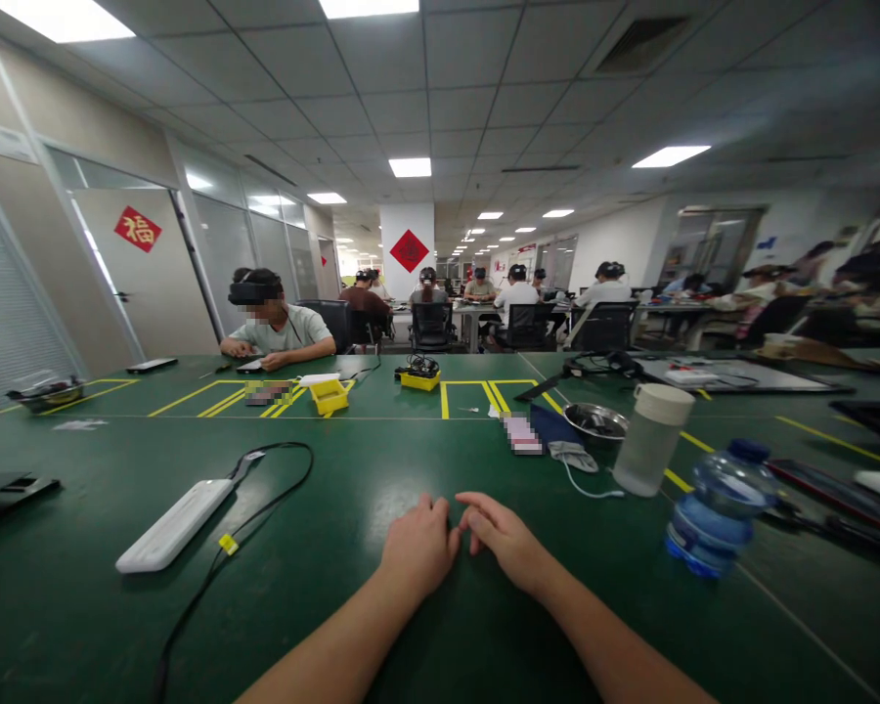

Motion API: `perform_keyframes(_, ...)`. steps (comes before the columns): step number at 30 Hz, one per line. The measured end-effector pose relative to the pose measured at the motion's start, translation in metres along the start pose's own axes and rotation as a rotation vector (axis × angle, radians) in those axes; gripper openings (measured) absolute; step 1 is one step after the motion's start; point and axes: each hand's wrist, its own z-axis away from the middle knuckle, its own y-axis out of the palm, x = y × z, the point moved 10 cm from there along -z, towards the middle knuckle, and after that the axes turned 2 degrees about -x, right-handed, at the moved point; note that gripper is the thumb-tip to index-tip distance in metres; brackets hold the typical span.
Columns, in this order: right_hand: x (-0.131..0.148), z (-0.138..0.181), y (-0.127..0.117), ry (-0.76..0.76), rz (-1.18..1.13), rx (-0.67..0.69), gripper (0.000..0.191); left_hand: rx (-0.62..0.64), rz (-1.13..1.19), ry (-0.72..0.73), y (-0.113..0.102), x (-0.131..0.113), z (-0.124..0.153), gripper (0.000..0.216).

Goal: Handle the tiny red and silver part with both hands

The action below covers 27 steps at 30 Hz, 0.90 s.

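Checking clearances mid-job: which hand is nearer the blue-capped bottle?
Right. The right hand is to the left of the blue-capped bottle, with a gap between them; the left hand is farther left, on the right hand's far side from it.

We see a smooth, glossy green tabletop point(352, 469), a smooth white plastic-looking slab point(176, 528), a shiny round metal bowl point(611, 434), a frosted translucent cylindrical bottle point(649, 450) and a glossy clear-plastic, blue-capped bottle point(719, 513).
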Motion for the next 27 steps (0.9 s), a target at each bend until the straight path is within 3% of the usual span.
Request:
perform_keyframes(6,0.001,0.0,0.001,0.002,0.064,0.006,0.048,0.031,-0.018,-0.083,-0.003,0.012,-0.002,0.041)
perform_keyframes(14,0.009,0.001,0.003,-0.029,0.119,0.045,0.046,0.018,0.022,0.016,0.004,0.013,-0.008,0.032)
perform_keyframes(20,0.011,0.001,0.002,-0.022,0.142,0.047,0.046,0.002,-0.008,-0.027,-0.003,0.026,-0.014,0.036)
perform_keyframes(23,0.009,0.002,0.001,0.0,0.163,0.049,0.045,-0.001,-0.087,-0.071,-0.012,0.045,-0.018,0.037)
perform_keyframes(27,0.009,0.002,0.002,0.02,0.155,0.061,0.045,0.016,-0.191,-0.216,-0.031,0.098,-0.02,0.04)
